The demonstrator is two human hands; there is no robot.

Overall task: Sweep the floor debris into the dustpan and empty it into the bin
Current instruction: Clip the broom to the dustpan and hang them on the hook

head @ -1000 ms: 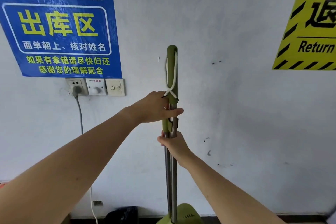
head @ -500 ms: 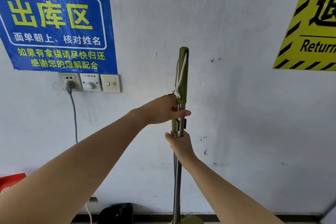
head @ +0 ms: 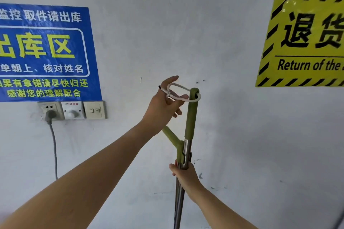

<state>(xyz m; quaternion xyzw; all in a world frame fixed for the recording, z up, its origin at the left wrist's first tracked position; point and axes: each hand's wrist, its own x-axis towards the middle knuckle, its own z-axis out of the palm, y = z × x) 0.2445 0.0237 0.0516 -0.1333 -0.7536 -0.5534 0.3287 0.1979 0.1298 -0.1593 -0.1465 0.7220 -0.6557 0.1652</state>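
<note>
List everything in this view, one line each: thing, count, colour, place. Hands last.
blue sign: 1, blue with yellow and white lettering, wall, left.
yellow sign: 1, yellow with black stripes, wall, upper right.
wall plates: 3, white, row under the blue sign; leftmost holds a plug.
cable: 1, grey, hanging from that plug.
tall grip: 1, green, upright, centre.
short grip: 1, green, angled out left below it.
steel shafts: 2, silver, below the grips.
cord loop: 1, white, threaded through the tall grip's top.
left hand: 1, holds the cord loop.
right hand: 1, grips the steel shafts.
</note>
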